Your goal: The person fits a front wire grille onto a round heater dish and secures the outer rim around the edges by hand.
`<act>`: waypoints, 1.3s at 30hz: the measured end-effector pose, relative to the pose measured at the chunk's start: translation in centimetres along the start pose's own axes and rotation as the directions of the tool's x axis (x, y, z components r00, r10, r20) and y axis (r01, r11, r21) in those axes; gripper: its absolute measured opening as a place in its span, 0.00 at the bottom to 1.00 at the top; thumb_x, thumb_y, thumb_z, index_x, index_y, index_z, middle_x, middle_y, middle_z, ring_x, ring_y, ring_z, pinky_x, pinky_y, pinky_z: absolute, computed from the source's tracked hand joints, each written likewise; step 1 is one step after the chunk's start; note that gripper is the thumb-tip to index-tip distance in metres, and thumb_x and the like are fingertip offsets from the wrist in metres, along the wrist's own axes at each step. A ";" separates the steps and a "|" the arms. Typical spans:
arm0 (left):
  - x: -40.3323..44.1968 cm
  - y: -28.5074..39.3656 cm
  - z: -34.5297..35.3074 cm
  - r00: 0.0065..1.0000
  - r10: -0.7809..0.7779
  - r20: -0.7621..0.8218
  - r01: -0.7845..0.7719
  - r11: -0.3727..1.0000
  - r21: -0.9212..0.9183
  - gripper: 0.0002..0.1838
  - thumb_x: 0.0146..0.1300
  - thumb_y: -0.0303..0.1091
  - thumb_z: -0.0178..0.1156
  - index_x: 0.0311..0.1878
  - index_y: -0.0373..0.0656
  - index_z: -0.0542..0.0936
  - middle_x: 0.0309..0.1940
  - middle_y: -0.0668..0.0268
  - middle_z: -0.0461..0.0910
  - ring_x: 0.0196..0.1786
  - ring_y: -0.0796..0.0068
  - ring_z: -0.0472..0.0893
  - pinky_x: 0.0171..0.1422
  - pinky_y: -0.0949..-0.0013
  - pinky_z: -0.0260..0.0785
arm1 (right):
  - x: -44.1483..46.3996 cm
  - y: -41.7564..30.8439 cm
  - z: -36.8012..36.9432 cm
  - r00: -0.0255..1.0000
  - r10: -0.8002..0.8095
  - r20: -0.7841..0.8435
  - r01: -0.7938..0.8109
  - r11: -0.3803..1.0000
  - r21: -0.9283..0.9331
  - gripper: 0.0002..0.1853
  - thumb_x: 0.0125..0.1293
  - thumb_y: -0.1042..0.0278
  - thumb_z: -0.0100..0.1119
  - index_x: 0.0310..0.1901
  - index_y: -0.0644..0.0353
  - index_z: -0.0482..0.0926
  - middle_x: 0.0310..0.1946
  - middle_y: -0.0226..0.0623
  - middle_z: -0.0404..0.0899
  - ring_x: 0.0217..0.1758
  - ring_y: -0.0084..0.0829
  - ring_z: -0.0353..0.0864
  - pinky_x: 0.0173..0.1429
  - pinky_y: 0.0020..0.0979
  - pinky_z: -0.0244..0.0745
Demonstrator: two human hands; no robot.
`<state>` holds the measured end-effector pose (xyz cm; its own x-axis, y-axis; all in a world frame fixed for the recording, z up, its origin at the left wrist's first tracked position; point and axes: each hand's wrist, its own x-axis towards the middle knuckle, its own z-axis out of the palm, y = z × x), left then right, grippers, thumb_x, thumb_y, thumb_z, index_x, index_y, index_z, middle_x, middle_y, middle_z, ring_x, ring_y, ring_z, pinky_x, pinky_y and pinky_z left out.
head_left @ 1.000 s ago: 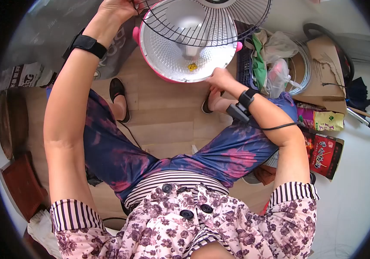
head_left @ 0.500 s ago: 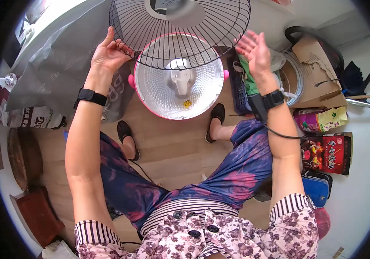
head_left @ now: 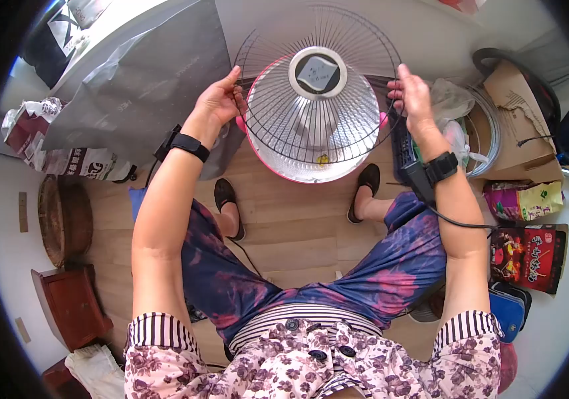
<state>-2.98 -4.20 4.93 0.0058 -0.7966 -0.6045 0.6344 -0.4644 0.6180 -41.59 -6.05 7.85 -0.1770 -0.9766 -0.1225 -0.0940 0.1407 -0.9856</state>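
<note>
A round black wire grille (head_left: 318, 126) with a pale-rimmed centre disc is held over a pink-rimmed heater bowl (head_left: 304, 174) lined with dimpled silver. My left hand (head_left: 223, 97) grips the grille's left edge between thumb and fingers. At the right edge, my right hand (head_left: 411, 96) has its fingers curled round the wire rim. A small yellow item (head_left: 323, 159) lies low in the bowl, seen through the wires. The bowl's pink side knobs show just below both hands.
Right of the bowl are a dark blue crate (head_left: 404, 154), plastic bags, a wire coil (head_left: 490, 133) and a cardboard box (head_left: 520, 120). A large grey bag (head_left: 145, 86) stands at the left. A cable crosses the floor between my legs.
The grille has come down and in over the bowl, its centre disc now above the reflector. My right hand, spread beside the grille half a second ago, has closed on its right edge.
</note>
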 end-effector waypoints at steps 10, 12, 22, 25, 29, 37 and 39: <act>0.1 -4.0 0.4 0.925 0.264 -0.273 -0.185 0.941 0.283 0.23 0.58 0.30 0.64 0.52 0.26 0.70 0.39 0.55 0.80 0.35 0.68 0.81 0.37 0.64 0.76 | -0.5 9.9 -0.1 0.978 0.206 0.023 -0.148 0.772 -0.618 0.40 0.59 0.33 0.45 0.37 0.76 0.78 0.34 0.59 0.79 0.38 0.50 0.81 0.48 0.43 0.72; 0.9 -4.0 -0.6 0.973 0.180 -0.145 -0.132 0.948 0.289 0.28 0.58 0.30 0.65 0.56 0.25 0.66 0.43 0.53 0.79 0.40 0.67 0.81 0.40 0.62 0.76 | -2.1 9.6 0.8 0.982 0.190 -0.014 -0.167 0.819 -0.550 0.42 0.58 0.32 0.45 0.45 0.76 0.77 0.41 0.61 0.78 0.41 0.52 0.81 0.51 0.42 0.72; 3.2 -5.7 -1.4 0.951 0.293 -0.097 -0.189 0.800 0.570 0.31 0.55 0.36 0.67 0.57 0.25 0.69 0.52 0.49 0.76 0.51 0.64 0.78 0.54 0.66 0.69 | -0.5 12.7 -0.2 0.951 0.309 -0.004 -0.230 0.699 -0.677 0.43 0.55 0.30 0.48 0.43 0.76 0.78 0.42 0.64 0.77 0.52 0.53 0.76 0.57 0.40 0.68; 4.2 -6.3 -1.9 0.912 0.391 -0.123 -0.206 0.697 0.687 0.24 0.54 0.41 0.67 0.49 0.34 0.77 0.45 0.55 0.80 0.48 0.66 0.79 0.52 0.66 0.69 | -0.4 12.9 -0.2 0.939 0.344 -0.021 -0.277 0.718 -0.639 0.43 0.56 0.31 0.49 0.45 0.76 0.77 0.44 0.63 0.77 0.53 0.52 0.76 0.57 0.39 0.68; 6.1 -6.9 -2.8 0.872 0.464 -0.157 -0.199 0.629 0.751 0.22 0.52 0.45 0.68 0.46 0.40 0.82 0.42 0.58 0.82 0.46 0.66 0.81 0.52 0.66 0.69 | 0.3 14.7 -0.2 0.971 0.237 -0.028 -0.198 0.737 -0.646 0.42 0.56 0.32 0.50 0.47 0.76 0.76 0.47 0.63 0.75 0.55 0.51 0.75 0.59 0.38 0.67; 3.2 -5.9 -0.5 0.868 0.455 -0.197 -0.095 0.543 0.834 0.28 0.53 0.42 0.68 0.52 0.33 0.77 0.48 0.51 0.79 0.50 0.63 0.79 0.55 0.67 0.68 | -0.5 13.1 0.8 0.973 0.213 -0.083 -0.202 0.630 -0.750 0.41 0.57 0.33 0.49 0.49 0.75 0.75 0.48 0.64 0.74 0.56 0.54 0.73 0.61 0.39 0.66; 2.1 -5.8 0.1 0.864 0.471 -0.179 -0.103 0.512 0.853 0.29 0.53 0.43 0.67 0.54 0.32 0.75 0.49 0.50 0.78 0.51 0.62 0.79 0.56 0.66 0.68 | -1.1 12.3 1.4 0.976 0.189 -0.109 -0.200 0.576 -0.793 0.41 0.58 0.34 0.49 0.48 0.75 0.75 0.48 0.65 0.74 0.55 0.55 0.73 0.61 0.40 0.66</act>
<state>-6.73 -3.16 0.10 0.4423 -0.8376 -0.3206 -0.3352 -0.4860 0.8072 -41.14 -3.47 -4.34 -0.2971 -0.9088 -0.2928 -0.7955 0.4052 -0.4506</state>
